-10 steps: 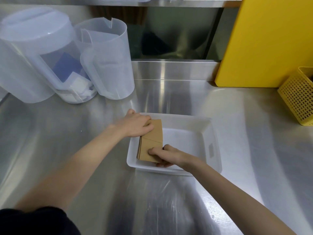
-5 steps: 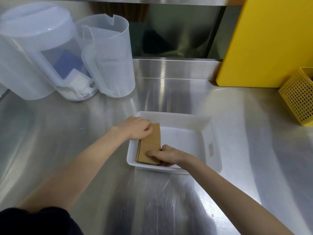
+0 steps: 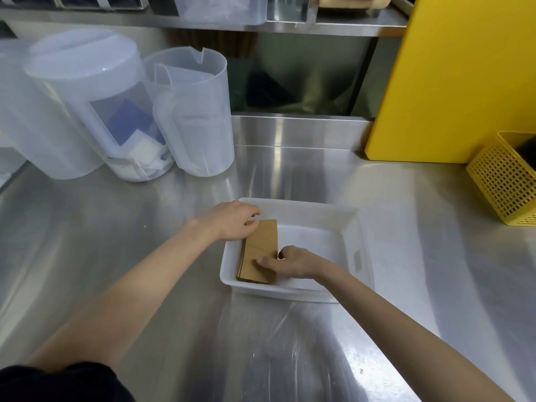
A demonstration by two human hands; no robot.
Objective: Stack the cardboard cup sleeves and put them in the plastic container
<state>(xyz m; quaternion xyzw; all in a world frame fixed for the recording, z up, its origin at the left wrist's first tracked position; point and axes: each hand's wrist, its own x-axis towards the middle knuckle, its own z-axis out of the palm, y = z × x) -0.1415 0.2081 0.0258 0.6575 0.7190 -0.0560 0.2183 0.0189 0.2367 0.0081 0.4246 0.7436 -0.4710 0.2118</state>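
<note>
A stack of brown cardboard cup sleeves (image 3: 261,250) lies flat in the left part of the white plastic container (image 3: 355,242), which sits on the steel counter. My left hand (image 3: 232,221) rests over the stack's far left corner with curled fingers touching it. At the near end, my right hand (image 3: 290,261) has its thumb on top of the stack and its fingers at the right edge. Both hands hide parts of the stack.
Large translucent jugs (image 3: 191,111) and a lidded canister (image 3: 95,105) stand at the back left. A yellow board (image 3: 464,82) leans at the back right, with a yellow perforated basket (image 3: 504,181) beside it. A steel shelf (image 3: 290,27) runs above.
The stack has gone from tilted above the rim to lying flat on the container's floor. Both hands went down with it, and my left fingers have loosened at the far end.
</note>
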